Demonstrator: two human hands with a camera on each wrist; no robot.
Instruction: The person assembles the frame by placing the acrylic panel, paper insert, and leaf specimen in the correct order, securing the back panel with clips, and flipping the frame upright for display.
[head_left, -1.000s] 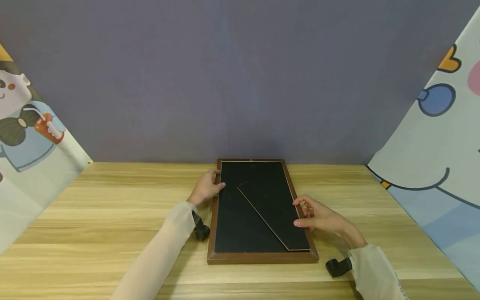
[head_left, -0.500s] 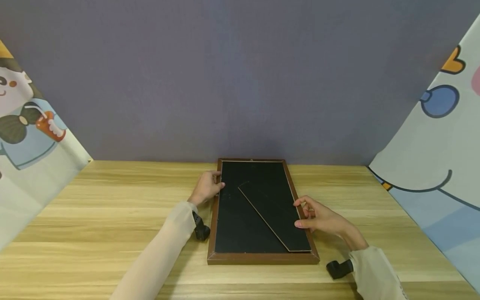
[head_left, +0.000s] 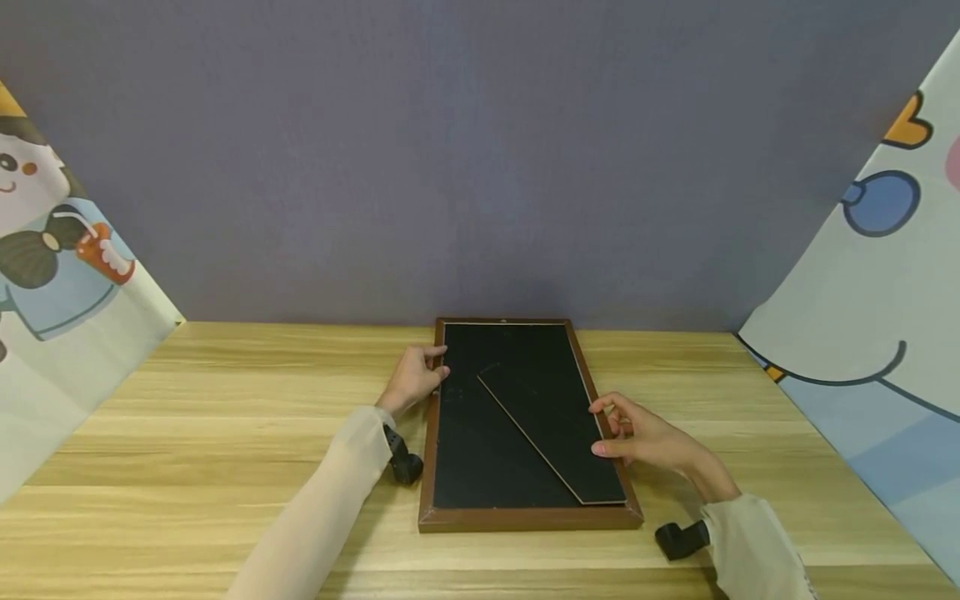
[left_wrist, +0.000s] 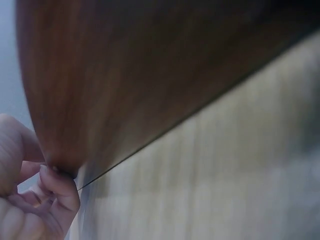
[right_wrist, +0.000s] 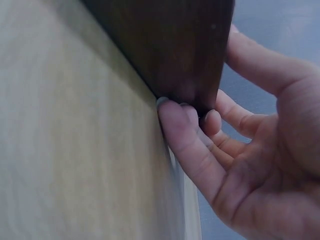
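A brown picture frame (head_left: 529, 519) lies back side up on the wooden table, in front of me in the head view. Its black backing board (head_left: 472, 458) carries a flat easel leg (head_left: 551, 425) that slants across it to the lower right. My left hand (head_left: 414, 377) grips the left edge, the thumb over the rim. On the opposite side my right hand (head_left: 648, 435) holds the right edge, thumb and index finger over the rim. In the right wrist view, other fingers (right_wrist: 192, 145) curl at the bottom of the frame's side (right_wrist: 175, 55). The frame's front is hidden.
The light wooden table (head_left: 225, 417) runs back to a grey panel (head_left: 480, 167). White panels with cartoon prints stand on the left (head_left: 67, 375) and right (head_left: 840, 333). A black camera is worn on each wrist.
The picture frame has shifted very slightly toward me and to the right, both hands moving with it. Their hold on its sides stays nearly the same.
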